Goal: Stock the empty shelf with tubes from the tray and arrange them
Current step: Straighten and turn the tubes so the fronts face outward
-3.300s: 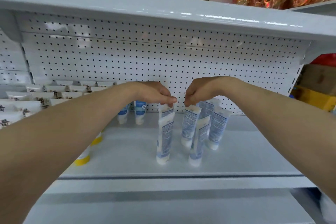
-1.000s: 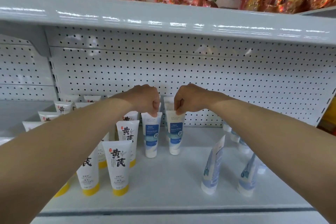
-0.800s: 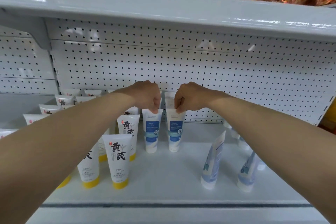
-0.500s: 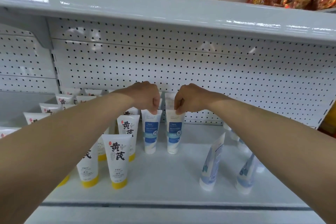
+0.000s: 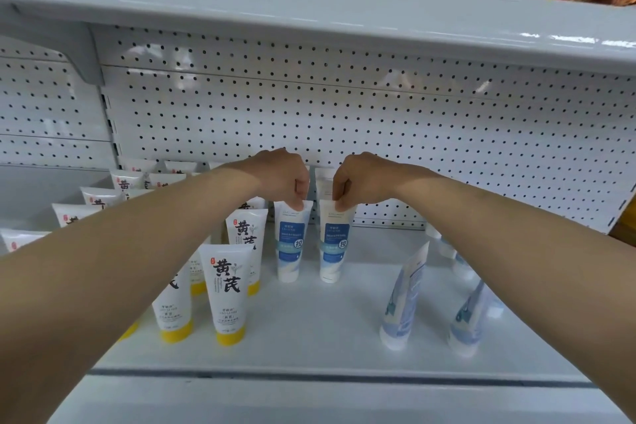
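Two white tubes with blue labels stand cap-down side by side near the back of the white shelf [image 5: 309, 337]. My left hand [image 5: 285, 175] pinches the crimped top of the left blue tube [image 5: 290, 244]. My right hand [image 5: 358, 179] pinches the top of the right blue tube [image 5: 334, 244]. Two more blue tubes [image 5: 404, 299] [image 5: 469, 320] stand edge-on at the front right, and others are half hidden behind my right forearm. No tray is in view.
Several white tubes with yellow caps [image 5: 225, 289] stand in rows on the left of the shelf. A perforated white back panel [image 5: 378, 120] closes the rear. The upper shelf [image 5: 309, 10] overhangs, with red packets and greenery on top.
Since 3.3 s ago my hands left the right-hand group of tubes and moved left to the two blue tubes at the back. In the last second they have stayed on those tube tops.
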